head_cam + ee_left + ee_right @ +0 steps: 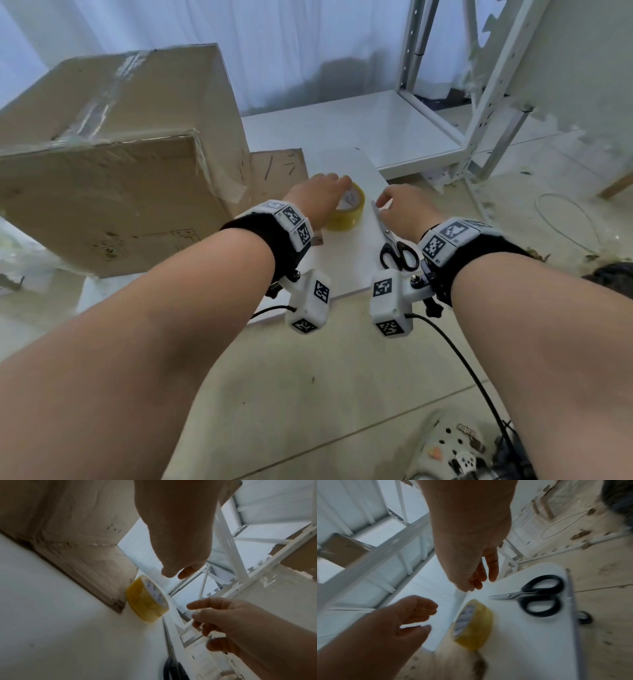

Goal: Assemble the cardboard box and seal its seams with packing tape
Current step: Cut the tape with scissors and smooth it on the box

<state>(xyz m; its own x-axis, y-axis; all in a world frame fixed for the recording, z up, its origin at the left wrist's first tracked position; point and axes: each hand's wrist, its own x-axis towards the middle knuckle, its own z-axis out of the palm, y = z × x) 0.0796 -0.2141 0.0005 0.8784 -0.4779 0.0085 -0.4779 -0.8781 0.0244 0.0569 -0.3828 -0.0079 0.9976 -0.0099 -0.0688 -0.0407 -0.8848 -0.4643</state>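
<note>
Both hands hang empty with loose fingers, left hand (320,195) over the tape roll (347,212), right hand (406,209) beside the scissors (397,251) near the surface's (346,267) right edge.

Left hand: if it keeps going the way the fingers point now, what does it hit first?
Most likely the yellow tape roll. The left hand is open just above it, fingers aimed down at the roll's top edge, apparently not yet touching. The scissors lie off to the right, out of that line.
</note>
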